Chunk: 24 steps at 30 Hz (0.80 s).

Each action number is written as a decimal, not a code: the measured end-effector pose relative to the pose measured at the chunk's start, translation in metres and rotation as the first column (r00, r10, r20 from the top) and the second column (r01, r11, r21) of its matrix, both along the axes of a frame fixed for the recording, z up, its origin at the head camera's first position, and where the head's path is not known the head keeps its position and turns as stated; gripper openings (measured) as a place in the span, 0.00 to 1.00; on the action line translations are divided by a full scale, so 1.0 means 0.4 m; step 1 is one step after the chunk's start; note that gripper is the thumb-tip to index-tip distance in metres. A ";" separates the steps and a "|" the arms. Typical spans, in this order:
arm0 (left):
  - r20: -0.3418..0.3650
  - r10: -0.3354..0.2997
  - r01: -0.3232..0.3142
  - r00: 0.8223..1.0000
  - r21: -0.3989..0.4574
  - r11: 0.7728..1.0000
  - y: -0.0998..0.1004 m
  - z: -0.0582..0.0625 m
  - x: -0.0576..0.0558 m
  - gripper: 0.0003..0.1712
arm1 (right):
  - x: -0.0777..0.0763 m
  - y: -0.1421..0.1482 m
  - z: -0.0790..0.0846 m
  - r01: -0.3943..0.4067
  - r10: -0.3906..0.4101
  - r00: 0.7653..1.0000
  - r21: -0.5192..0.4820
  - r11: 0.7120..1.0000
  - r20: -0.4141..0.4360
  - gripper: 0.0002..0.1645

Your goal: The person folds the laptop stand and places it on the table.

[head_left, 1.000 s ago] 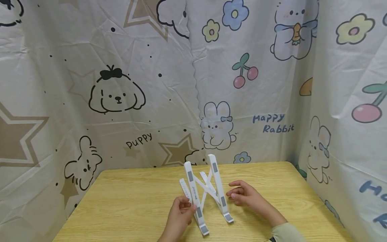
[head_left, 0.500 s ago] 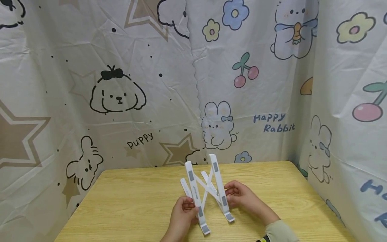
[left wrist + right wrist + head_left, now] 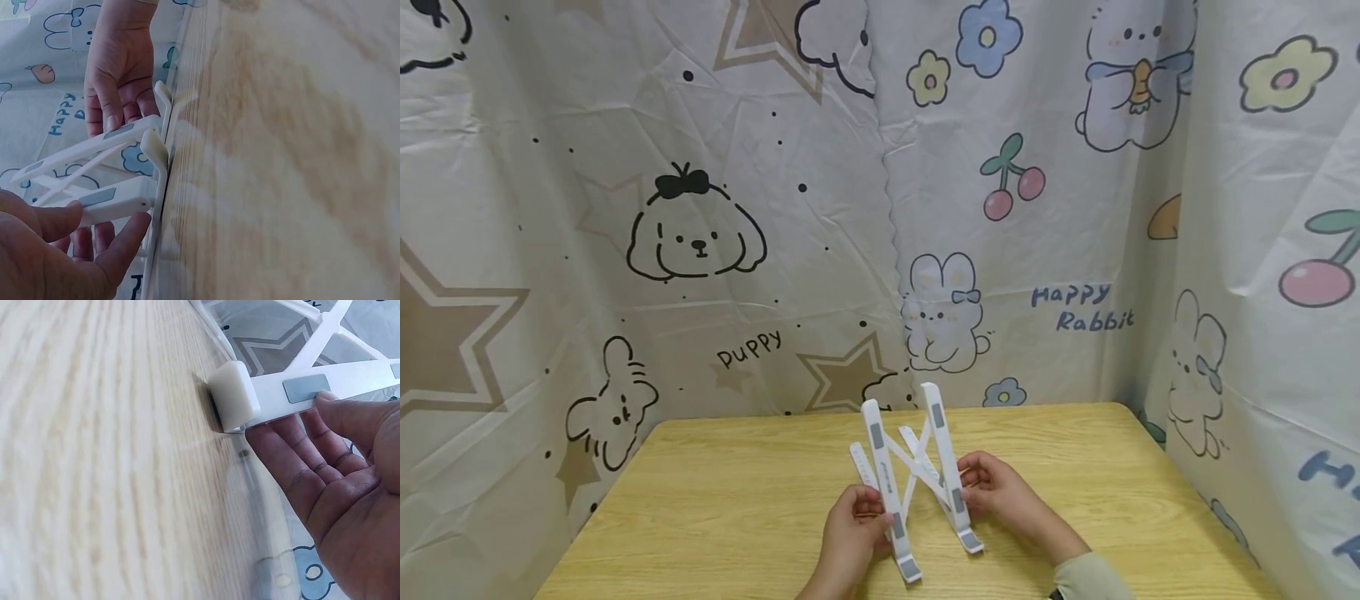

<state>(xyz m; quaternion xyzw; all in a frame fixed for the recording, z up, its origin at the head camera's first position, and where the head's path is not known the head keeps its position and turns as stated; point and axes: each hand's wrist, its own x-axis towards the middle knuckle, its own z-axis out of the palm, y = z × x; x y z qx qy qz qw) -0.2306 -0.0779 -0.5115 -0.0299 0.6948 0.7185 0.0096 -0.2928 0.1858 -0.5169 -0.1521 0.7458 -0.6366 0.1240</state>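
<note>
A white folding laptop stand (image 3: pixel 887 479) with grey pads stands unfolded on the table, its two long arms slanting up and joined by an X-shaped brace. My left hand (image 3: pixel 850 533) pinches the lower part of the left arm, thumb near a grey pad. On the other side my right hand (image 3: pixel 1003 496) grips the lower part of the right arm. In the right wrist view, the right thumb lies at the edge of a grey pad (image 3: pixel 305 388) and the fingers are under the arm. The left wrist view shows both hands on the stand's arms (image 3: pixel 119 203).
The stand is on a yellow wood-grain table (image 3: pixel 715 500). A patterned curtain (image 3: pixel 835 208) with puppies, rabbits and flowers hangs behind the table and along both sides.
My right hand has moved left from beside the stand and now grips its right arm. The left hand keeps its hold, and the stand stays nearly in place.
</note>
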 end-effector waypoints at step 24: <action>-0.092 -0.147 0.140 0.985 -0.080 0.987 -0.042 0.009 -0.039 0.18 | 0.068 0.007 0.003 -0.051 0.056 0.996 -0.072 0.996 0.068 0.24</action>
